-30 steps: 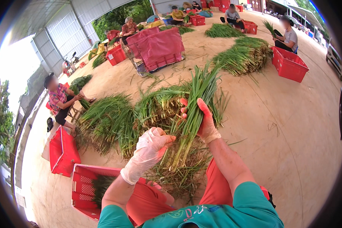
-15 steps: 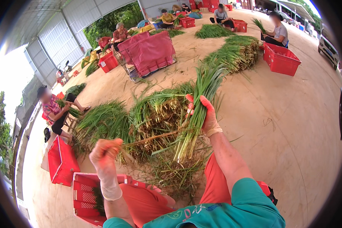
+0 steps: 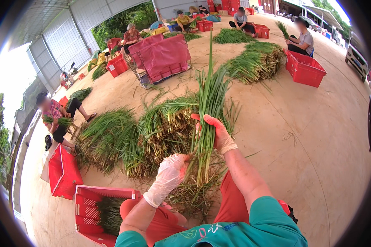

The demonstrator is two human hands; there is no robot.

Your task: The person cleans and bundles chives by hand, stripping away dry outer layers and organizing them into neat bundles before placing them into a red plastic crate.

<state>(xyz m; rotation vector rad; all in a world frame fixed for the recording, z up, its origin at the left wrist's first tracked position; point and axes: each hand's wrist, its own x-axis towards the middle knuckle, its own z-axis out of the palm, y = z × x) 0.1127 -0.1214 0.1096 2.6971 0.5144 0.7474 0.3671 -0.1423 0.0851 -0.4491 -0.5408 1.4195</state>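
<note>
Scallion bundle (image 3: 208, 111): long green blades upright, pale rooted ends down. Right hand (image 3: 216, 133) grip clamps mid-stalk; left hand (image 3: 169, 175) grip pinches roots.

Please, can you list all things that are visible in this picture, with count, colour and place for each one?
bunch: one, green leaves, pale roots, held upright in the middle.
heap: one big, green, on the floor behind the bunch.
far heaps: several, green, top of the picture.
near crate: one, red, lower left, some green stalks inside.
side crate: one, red, left, tipped on its side.
far crates: several, red, along the back and right.
cart: one, draped in pink cloth, upper middle.
people: several, seated on the floor, left and back.
vehicle: one, pale, right edge.
floor: brown, bare concrete.
left hand: white glove, at the bunch's roots.
right hand: orange glove, gripping the bunch.
</note>
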